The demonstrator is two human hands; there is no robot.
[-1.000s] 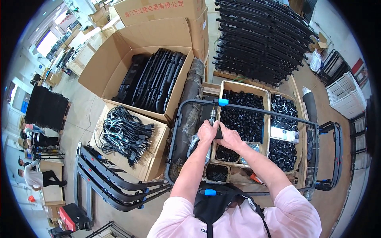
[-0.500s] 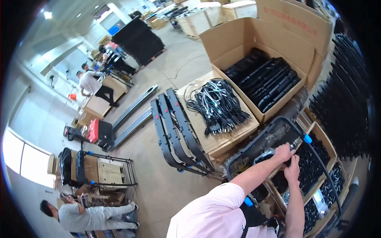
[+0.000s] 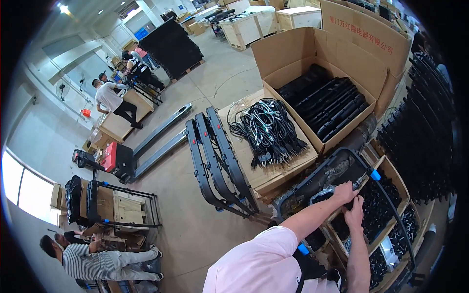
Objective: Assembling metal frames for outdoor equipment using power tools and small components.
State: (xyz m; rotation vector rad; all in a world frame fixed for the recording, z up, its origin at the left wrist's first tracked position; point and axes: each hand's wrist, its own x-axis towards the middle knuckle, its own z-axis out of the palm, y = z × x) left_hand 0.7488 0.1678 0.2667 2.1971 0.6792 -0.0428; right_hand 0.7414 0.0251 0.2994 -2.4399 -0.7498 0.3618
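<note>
My left hand (image 3: pixel 344 192) is closed round a cylindrical, metal-ended tool (image 3: pixel 358 182); its exact kind is mostly hidden by my fingers. Just below, my right hand (image 3: pixel 355 215) is closed at the dark lower part of what looks like the same tool. Both hands are over a black tubular frame (image 3: pixel 395 213) with blue clips, which spans a wooden parts box. Black small parts (image 3: pixel 375 215) fill the compartment beside my right hand. Clear plastic wrap (image 3: pixel 326 190) lies left of my left hand.
Bundled black cables (image 3: pixel 276 129) lie on a wooden crate. Behind it, an open carton (image 3: pixel 293 51) holds black panels. Black frames (image 3: pixel 215 161) lean left of the crate, near a red pallet truck (image 3: pixel 117 158). Screws (image 3: pixel 408 227) fill another compartment. Several people work at the left.
The view has shifted slightly. Both hands remain together at the tool, and my right hand's fingers sit a little lower. At lower left, a second person now shows behind the striped shirt.
</note>
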